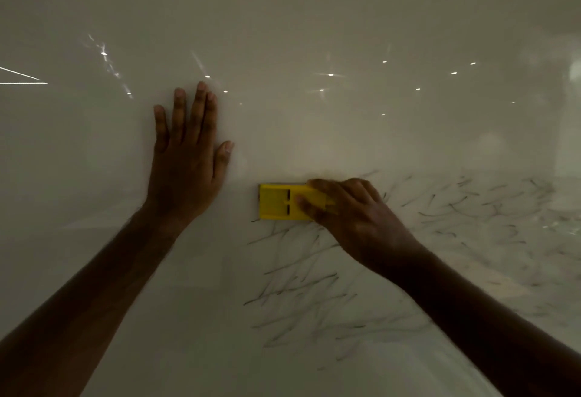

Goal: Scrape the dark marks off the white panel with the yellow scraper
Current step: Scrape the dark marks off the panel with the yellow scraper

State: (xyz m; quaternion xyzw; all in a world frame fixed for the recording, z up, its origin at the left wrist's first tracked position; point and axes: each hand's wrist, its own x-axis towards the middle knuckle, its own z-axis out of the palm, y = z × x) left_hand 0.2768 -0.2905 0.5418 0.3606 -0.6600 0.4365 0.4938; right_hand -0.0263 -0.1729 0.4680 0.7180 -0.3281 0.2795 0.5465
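A glossy white panel fills the whole head view. Dark scribbled marks cover its lower middle and spread to the right. My right hand grips the right end of the flat yellow scraper, which lies against the panel at the upper left edge of the marks. My fingers cover that end of it. My left hand lies flat on the panel with straight fingers, left of the scraper and above it, on an unmarked part.
Small bright reflections of lights dot the upper panel. The panel's left half and top carry no marks. The scene is dim, and the right edge shows hazy reflections.
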